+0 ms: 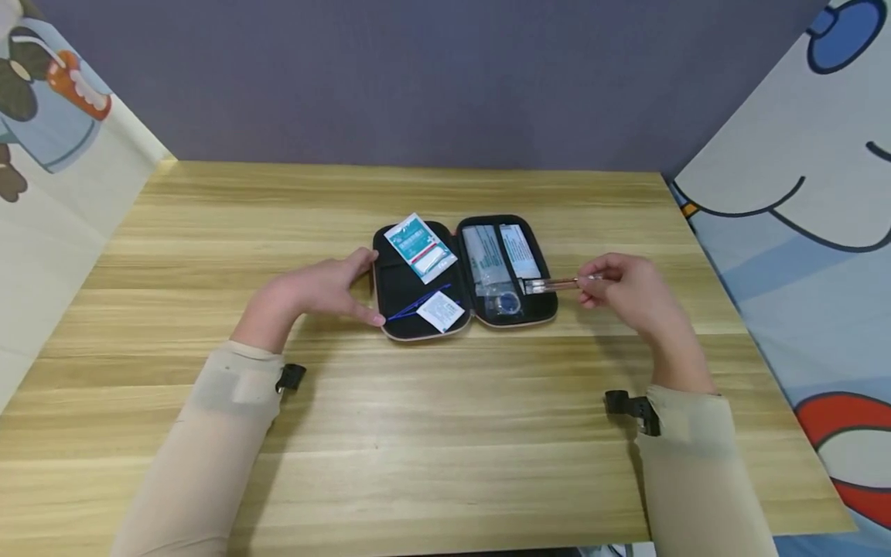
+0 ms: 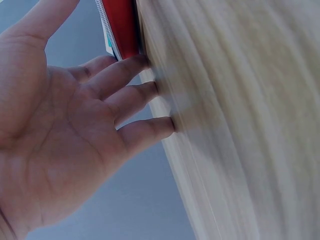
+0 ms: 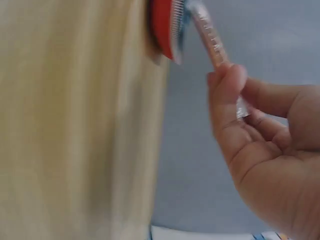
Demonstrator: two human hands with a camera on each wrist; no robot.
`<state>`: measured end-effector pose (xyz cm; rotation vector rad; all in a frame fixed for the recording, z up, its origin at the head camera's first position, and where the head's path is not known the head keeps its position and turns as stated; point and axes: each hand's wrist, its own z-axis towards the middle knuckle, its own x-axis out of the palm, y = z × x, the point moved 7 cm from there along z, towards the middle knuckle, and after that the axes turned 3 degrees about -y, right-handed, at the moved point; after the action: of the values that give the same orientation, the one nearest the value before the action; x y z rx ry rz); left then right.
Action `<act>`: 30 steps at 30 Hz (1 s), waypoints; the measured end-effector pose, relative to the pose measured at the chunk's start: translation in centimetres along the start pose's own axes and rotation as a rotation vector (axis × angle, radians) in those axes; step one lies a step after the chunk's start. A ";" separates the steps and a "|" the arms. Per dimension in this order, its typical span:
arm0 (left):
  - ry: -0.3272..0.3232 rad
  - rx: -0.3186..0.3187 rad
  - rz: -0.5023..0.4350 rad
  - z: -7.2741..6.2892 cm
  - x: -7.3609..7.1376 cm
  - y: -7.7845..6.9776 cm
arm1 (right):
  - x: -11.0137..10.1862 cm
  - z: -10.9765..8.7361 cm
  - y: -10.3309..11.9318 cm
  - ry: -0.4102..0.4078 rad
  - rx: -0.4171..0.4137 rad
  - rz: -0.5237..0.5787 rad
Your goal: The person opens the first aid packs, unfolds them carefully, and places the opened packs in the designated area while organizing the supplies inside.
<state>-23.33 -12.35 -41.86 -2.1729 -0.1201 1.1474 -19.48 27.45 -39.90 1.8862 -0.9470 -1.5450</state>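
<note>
An unzipped first-aid case [image 1: 390, 271], black inside and red outside, lies spread out on the table. My left hand [image 1: 320, 290] touches its left edge with spread fingers; in the left wrist view the fingers [image 2: 135, 97] look nearly straight. Between thumb and fingers, my right hand [image 1: 629, 298] pinches a slim brownish stick pack [image 1: 557, 285] in clear wrapping. The pack's far end is over the case's right half. A teal-and-white packet [image 1: 421, 249], blue tweezers [image 1: 411, 309] and a small white packet [image 1: 441, 312] lie in the left half.
Wrapped packets [image 1: 485, 255] and a white packet [image 1: 520, 251] sit under a black strap in the right half, with a round clear-wrapped item [image 1: 506, 302] below. A grey panel [image 1: 418, 85] stands behind the wooden table [image 1: 431, 441]; cartoon-printed walls flank it.
</note>
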 end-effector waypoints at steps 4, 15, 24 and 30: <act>0.001 -0.013 0.002 -0.1 0.0 0.2 | 1.0 1.6 -0.5 0.047 0.033 0.114; 0.004 0.003 0.002 0.2 0.0 0.1 | 1.2 3.0 -1.0 0.130 0.137 0.199; 0.009 -0.008 0.008 0.3 0.0 0.0 | 1.2 3.5 -1.3 0.121 0.150 0.146; 0.013 -0.020 0.021 0.1 0.0 -0.1 | 1.6 3.8 -1.1 0.135 0.165 0.155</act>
<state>-23.37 -12.21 -41.84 -2.2036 -0.1035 1.1488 -22.82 27.05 -42.54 1.9503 -1.1592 -1.2676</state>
